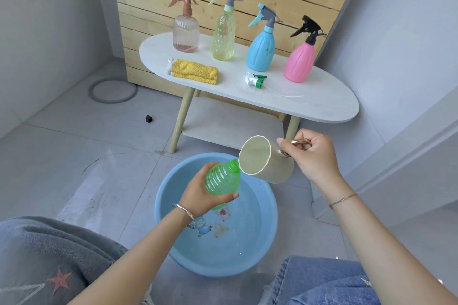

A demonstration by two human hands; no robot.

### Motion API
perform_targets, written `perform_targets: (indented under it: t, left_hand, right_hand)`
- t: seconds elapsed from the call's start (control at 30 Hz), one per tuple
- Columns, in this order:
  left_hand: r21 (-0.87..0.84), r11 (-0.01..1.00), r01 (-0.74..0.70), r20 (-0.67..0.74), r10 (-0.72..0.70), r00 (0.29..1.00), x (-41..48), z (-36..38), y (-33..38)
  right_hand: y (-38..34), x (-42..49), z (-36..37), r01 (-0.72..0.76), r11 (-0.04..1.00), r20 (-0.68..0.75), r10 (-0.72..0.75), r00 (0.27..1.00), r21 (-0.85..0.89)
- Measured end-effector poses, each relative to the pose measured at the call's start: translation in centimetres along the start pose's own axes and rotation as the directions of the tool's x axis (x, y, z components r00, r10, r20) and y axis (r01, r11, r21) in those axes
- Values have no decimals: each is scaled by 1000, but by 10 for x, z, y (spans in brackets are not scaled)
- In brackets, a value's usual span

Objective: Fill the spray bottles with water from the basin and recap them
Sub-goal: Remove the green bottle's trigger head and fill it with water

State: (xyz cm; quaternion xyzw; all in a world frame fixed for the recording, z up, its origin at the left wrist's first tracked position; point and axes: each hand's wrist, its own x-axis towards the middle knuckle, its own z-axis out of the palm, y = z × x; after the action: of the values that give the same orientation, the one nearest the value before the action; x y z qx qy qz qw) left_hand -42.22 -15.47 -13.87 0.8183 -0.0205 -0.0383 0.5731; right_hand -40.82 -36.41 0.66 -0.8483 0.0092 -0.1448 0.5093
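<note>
Far left on the floor: a grey ring [112,91] and a small black cube [148,118], well apart. The white oval table [309,101] stands w/ four capped spray bottles upright in a row.

- Clear ribbed bottle [186,34], brown trigger. There's a pinkish band at the bottom (liquid or tint, can't tell).
- Folded yellow cloth [194,72] lies in front of it, between 1st and 2nd bottles.
- Left hand [198,195] is low over the basin, fingers and thumb wrapped round the base of the green bottle [223,178]. The bottle is uncapped and tilted, neck up and to the right. It is see-through, but fill level isn't readable.
- Blue basin [162,228] sits on the floor below both hands. It holds clear water, w/ a cartoon print showing through at the bottom.
- Yellow-green bottle [223,37], mint and grey trigger. See-through, level unclear.
- Blue bottle [261,52], blue and grey trigger. Opaque, contents hidden.
- Loose white and green spray head [255,80] lies on its side on the table in front of the blue bottle, its clear tube trailing right.
- Beige cup [267,166] is tipped over the basin, its lip right at the green bottle's open neck. Can't tell if water's inside.
- Pink bottle [300,62], black trigger, opaque.
- Right hand [312,156] grips the cup's handle, fingers curled thru it, thumb on top.
</note>
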Motion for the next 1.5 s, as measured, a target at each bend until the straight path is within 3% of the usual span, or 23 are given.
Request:
perform_targets:
  t: [1.5]
  left_hand:
    - [-15,1000,7,20,-7,1000,-1,7,-10]
  right_hand:
    - [3,6,3,269,934,21,-272,962,-233]
